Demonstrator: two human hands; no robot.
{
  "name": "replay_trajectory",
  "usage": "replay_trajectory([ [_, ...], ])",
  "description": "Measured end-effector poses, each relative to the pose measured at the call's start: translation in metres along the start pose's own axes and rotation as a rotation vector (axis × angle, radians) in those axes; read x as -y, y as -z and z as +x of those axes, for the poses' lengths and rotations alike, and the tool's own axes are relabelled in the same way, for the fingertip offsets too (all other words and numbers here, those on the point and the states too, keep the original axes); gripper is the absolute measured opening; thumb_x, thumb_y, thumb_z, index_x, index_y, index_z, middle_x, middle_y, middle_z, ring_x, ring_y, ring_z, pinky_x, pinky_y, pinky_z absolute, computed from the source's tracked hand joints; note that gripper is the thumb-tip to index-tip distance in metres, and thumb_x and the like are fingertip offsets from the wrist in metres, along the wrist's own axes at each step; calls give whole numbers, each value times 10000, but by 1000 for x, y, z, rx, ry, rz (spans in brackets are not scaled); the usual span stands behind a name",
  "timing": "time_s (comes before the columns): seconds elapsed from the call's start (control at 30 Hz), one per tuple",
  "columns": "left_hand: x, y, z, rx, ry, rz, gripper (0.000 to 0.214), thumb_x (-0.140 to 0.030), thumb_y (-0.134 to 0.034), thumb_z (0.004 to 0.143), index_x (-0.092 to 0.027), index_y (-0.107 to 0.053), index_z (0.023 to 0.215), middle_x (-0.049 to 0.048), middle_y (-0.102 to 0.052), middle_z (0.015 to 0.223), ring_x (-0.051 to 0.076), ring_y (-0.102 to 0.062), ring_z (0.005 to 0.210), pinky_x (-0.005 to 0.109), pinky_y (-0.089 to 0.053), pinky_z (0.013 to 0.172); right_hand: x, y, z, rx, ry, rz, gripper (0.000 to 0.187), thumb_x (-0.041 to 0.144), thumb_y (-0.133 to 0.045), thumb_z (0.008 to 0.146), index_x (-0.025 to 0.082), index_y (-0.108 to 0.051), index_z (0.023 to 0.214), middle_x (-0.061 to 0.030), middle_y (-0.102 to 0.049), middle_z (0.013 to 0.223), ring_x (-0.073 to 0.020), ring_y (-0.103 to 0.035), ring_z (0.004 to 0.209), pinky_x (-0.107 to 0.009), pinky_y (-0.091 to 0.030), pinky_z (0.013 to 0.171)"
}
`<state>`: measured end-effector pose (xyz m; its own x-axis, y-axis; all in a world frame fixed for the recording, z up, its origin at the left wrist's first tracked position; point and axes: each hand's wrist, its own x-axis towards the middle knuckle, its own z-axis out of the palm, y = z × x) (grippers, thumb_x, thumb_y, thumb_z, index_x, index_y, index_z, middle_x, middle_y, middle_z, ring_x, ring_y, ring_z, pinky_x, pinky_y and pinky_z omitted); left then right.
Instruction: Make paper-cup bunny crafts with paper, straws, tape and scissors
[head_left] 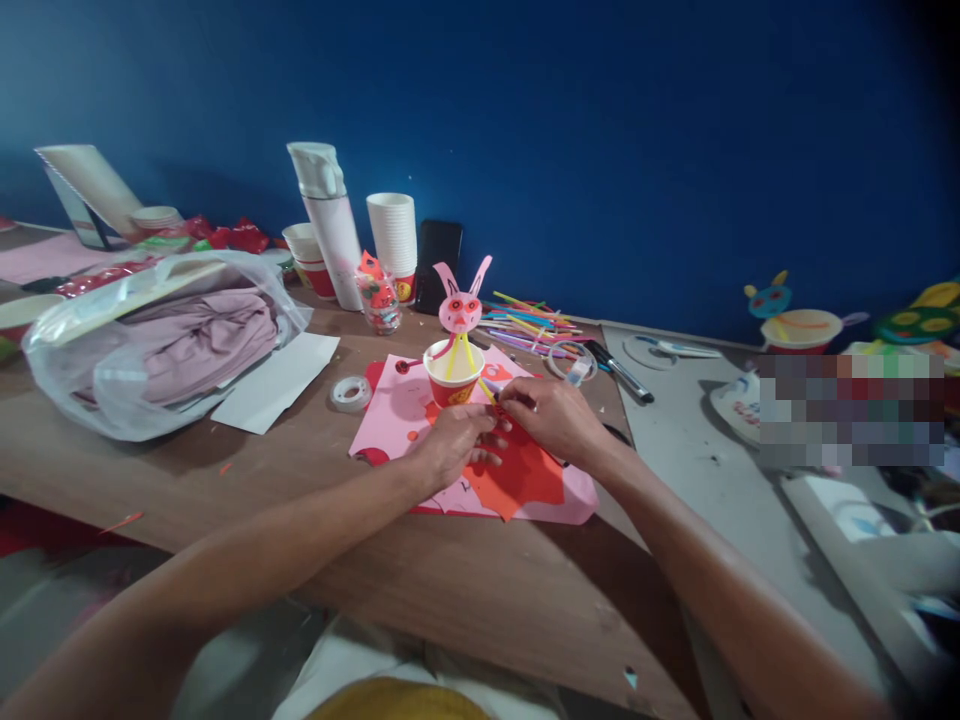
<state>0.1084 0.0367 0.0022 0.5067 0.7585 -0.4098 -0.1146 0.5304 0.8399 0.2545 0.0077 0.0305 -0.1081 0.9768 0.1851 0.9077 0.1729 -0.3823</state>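
My left hand point(450, 445) lies over a jagged orange-red paper cutout point(521, 475), its fingers spread across the cutout's upper edge. My right hand point(551, 418) sits just beside it, fingertips bunched near the base of a yellow straw leg. That leg belongs to a pink paper rabbit figure point(460, 310) standing in a red paper cup point(452, 378). Beneath everything lies a pink paper sheet point(394, 425). My fingers hide whatever is between the two hands, so I cannot tell if either holds something small.
Behind the hands stand a white flask point(326, 225), stacked paper cups point(392, 230), a black phone point(439, 265) and a small jar point(379, 300). Coloured straws point(525, 325) and a marker point(619, 372) lie to the right. A tape roll point(350, 393) and a plastic bag of mauve cloth point(172, 345) lie left.
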Motion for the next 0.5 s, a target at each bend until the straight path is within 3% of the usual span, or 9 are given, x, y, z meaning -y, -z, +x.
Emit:
replay_trajectory([
  [0.5,-3,-1,-3,31,-2,18,113,-94,-490,766,-106,-601,785,73,-625,828,84,-534,507,218,-454,437,3,-3,-1,-29,27,-76,170,212,-460,827,226,-629,832,-2,-674,854,-150,-596,784,-247,-341,634],
])
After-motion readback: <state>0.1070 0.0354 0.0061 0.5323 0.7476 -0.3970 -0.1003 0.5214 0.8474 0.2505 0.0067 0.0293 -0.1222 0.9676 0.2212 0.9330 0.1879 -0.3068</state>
